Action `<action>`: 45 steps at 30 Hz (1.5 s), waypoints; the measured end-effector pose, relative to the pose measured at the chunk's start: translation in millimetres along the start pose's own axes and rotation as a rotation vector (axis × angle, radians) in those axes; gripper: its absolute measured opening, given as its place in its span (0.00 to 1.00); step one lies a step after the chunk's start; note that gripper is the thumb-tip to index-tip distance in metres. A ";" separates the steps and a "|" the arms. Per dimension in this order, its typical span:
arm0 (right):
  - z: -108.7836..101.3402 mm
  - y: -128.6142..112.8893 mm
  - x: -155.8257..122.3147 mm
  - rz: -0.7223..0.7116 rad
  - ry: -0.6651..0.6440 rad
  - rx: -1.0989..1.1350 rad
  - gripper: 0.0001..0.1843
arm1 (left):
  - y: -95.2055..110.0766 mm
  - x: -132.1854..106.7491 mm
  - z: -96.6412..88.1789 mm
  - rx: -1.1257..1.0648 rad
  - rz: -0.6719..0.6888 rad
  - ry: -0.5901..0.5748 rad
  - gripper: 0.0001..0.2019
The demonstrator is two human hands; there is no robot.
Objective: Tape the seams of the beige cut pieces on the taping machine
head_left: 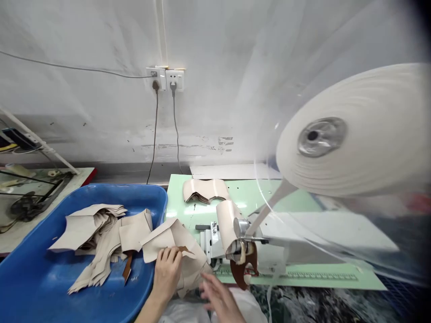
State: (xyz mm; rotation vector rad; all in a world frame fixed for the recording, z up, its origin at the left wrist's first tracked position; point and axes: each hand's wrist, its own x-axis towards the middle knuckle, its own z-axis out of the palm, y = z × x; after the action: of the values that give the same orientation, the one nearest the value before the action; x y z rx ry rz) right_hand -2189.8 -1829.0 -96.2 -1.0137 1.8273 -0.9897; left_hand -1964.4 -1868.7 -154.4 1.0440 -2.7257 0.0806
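Observation:
My left hand [167, 272] is closed on the edge of a beige leather-like piece [188, 264], which lies folded between the blue tub and the machine. Brown shows at the fold by my fingertips. Close to the piece's lower right edge is my right hand [220, 298], slightly blurred, fingers stretched apart; whether its fingertips touch the piece I cannot tell. Another panel [226, 220], beige outside and brown on its other face, drapes over the small metal machine head [244, 244] to the right of both hands.
The blue tub [158, 197] on the left holds layered beige pieces [101, 229]. A folded stack [202, 189] lies on the green table [269, 199]. A large white tape roll [367, 130] overhangs the right side, its strip running down to the machine. Cords [155, 130] hang from wall sockets.

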 end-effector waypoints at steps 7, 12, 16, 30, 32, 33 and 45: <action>106.9 36.6 -35.4 0.231 -0.084 0.691 0.28 | -10.6 -32.7 -11.0 -0.297 -0.058 0.040 0.12; 139.8 42.0 -31.6 0.242 -0.113 0.781 0.30 | -55.4 8.0 -28.7 -0.479 -0.072 -0.191 0.28; 127.0 38.3 -33.9 0.151 -0.141 0.765 0.28 | -90.1 59.3 -34.5 -0.382 0.163 -0.553 0.17; 70.9 36.0 -50.9 -0.023 -0.219 0.805 0.11 | -103.3 65.5 -149.9 -0.635 -0.066 -0.162 0.07; 74.5 19.3 -50.0 0.000 -0.276 0.972 0.12 | -94.7 51.2 -166.0 -0.873 -0.172 -0.189 0.09; 75.7 11.5 -51.5 0.013 -0.300 1.034 0.13 | -88.6 44.0 -172.3 -0.994 -0.249 -0.215 0.09; 95.7 -16.1 -110.6 0.082 -0.338 0.908 0.31 | -11.8 2.7 -177.2 -1.492 -0.651 -0.325 0.12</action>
State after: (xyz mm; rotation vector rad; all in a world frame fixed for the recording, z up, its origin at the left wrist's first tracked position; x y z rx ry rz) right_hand -2060.6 -1759.1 -87.4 -0.4839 0.9460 -1.3120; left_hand -1925.6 -1856.4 18.4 1.2372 -1.5712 -1.9177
